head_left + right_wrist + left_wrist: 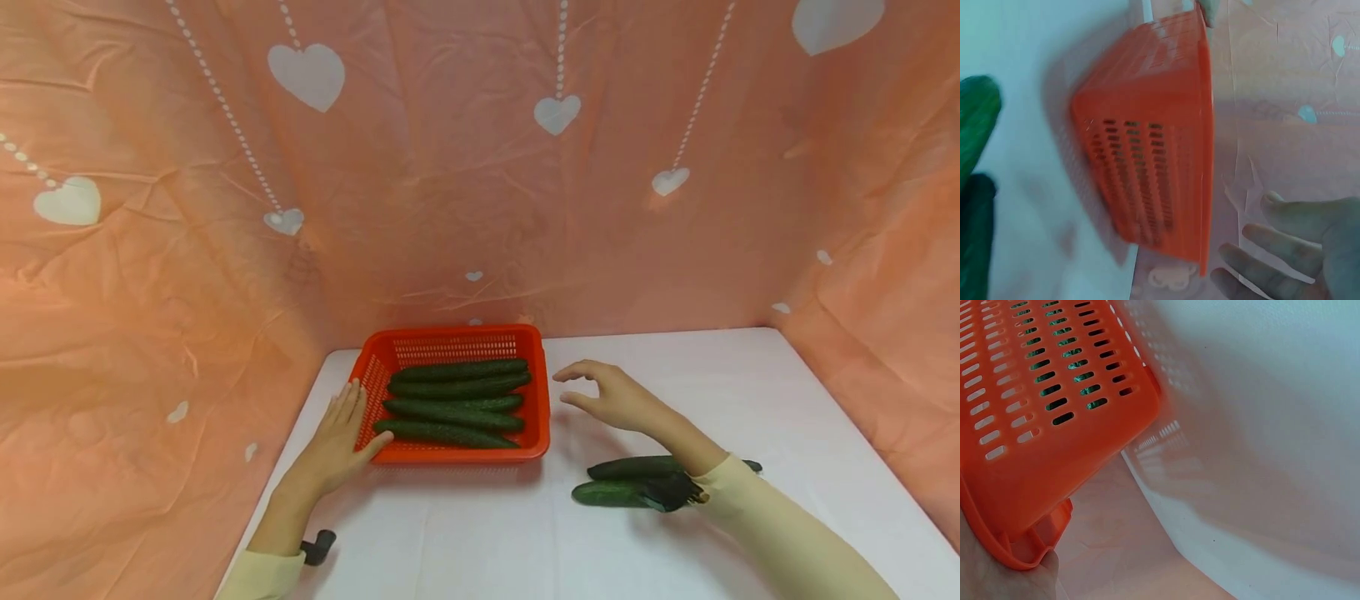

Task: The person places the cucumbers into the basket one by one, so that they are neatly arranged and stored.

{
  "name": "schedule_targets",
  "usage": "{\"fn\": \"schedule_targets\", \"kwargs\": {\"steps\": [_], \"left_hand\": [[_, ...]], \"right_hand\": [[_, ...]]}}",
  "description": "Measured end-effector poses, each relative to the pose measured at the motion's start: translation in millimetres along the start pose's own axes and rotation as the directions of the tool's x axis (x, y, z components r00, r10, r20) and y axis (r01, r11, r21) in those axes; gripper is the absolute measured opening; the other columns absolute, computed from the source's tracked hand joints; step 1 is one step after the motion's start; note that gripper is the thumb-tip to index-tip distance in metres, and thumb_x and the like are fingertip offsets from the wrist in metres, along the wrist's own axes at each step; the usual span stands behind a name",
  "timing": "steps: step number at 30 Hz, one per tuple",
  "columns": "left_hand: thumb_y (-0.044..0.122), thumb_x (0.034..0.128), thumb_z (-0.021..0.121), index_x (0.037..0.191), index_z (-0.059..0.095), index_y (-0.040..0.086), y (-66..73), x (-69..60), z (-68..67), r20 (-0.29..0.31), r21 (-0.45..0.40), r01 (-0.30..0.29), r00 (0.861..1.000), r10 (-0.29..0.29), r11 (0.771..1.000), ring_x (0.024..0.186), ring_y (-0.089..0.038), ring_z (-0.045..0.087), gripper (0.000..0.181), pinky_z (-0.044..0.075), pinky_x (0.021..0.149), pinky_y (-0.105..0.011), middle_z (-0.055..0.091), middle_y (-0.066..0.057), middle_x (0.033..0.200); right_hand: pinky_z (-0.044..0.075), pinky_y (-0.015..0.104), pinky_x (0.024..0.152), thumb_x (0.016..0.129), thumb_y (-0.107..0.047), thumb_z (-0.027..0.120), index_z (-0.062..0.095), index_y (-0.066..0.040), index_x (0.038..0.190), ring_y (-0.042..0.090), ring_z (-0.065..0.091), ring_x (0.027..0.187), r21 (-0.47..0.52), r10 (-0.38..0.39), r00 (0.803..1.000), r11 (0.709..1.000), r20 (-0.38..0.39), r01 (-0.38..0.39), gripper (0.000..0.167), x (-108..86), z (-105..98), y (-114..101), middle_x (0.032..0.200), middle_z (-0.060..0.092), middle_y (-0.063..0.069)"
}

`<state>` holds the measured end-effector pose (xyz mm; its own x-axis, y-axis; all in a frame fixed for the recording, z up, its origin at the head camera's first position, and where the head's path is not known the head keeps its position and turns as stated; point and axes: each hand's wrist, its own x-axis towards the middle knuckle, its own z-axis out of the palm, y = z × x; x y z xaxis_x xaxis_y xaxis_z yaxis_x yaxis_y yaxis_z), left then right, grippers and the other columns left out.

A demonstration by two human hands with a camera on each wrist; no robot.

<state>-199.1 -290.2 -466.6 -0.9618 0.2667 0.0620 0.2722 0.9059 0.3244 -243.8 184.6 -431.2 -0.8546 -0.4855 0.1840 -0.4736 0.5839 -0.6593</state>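
A red basket (pixel 457 456) holds several cucumbers (pixel 450 412) lying side by side. My left hand (pixel 337 437) rests on the basket's left rim, its fingers straight and the thumb over the front left corner. In the left wrist view part of that hand (pixel 997 575) touches the rim. To the right of the basket my right hand (pixel 618 398) is raised with nothing in it, fingers and thumb spread apart. The right wrist view shows this hand (pixel 1297 250) beside the basket's side wall (pixel 1141 169), not touching it.
More cucumbers (pixel 611 493) lie on the white table (pixel 487 533) under my right forearm, which hides part of them. Black wrist devices show at both sleeves. Orange cloth (pixel 450 208) with white hearts stands behind the table and at both sides.
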Motion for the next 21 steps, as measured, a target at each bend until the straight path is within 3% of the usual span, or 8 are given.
{"fn": "schedule_targets", "kwargs": {"steps": [9, 15, 21], "left_hand": [[0.058, 0.1062, 0.057, 0.166, 0.016, -0.011, -1.4, -0.1, -0.6, 0.005, -0.003, 0.004, 1.0, -0.004, 1.0, 0.165, -0.045, -0.001, 0.101, 0.001, 0.134, -0.056, 0.001, -0.026, 0.178], [0.058, 0.1059, 0.058, 0.166, 0.016, -0.011, -0.7, 0.4, -0.5, 0.006, -0.008, 0.003, 1.0, -0.003, 1.0, 0.165, -0.045, -0.001, 0.101, 0.001, 0.134, -0.056, 0.002, -0.026, 0.178], [0.058, 0.1058, 0.058, 0.166, 0.017, -0.011, 0.5, 0.2, -0.5, 0.011, -0.003, 0.005, 1.0, -0.005, 1.0, 0.164, -0.047, 0.0, 0.101, 0.002, 0.134, -0.057, 0.003, -0.027, 0.178]], "right_hand": [[0.051, 0.067, 0.107, 0.099, -0.019, 0.08, 0.076, -0.012, 0.128, 0.039, 0.065, 0.123, -0.041, -0.001, 1.0, 0.999, -0.019, 0.0, 0.031, -44.5, -20.4, 29.8, 0.129, 0.075, 0.006], [0.056, 0.059, 0.098, 0.097, -0.019, 0.082, 0.077, -0.013, 0.122, 0.031, 0.067, 0.113, -0.101, -0.027, 0.998, 0.995, -0.05, 0.022, 0.026, -74.1, -33.5, 53.7, 0.122, 0.075, 0.0], [0.058, 0.054, 0.096, 0.097, -0.017, 0.081, 0.077, -0.013, 0.12, 0.023, 0.067, 0.11, -0.136, 0.01, 0.997, 0.991, -0.07, -0.02, 0.024, -103.4, -40.0, 74.1, 0.119, 0.074, -0.003]]}}
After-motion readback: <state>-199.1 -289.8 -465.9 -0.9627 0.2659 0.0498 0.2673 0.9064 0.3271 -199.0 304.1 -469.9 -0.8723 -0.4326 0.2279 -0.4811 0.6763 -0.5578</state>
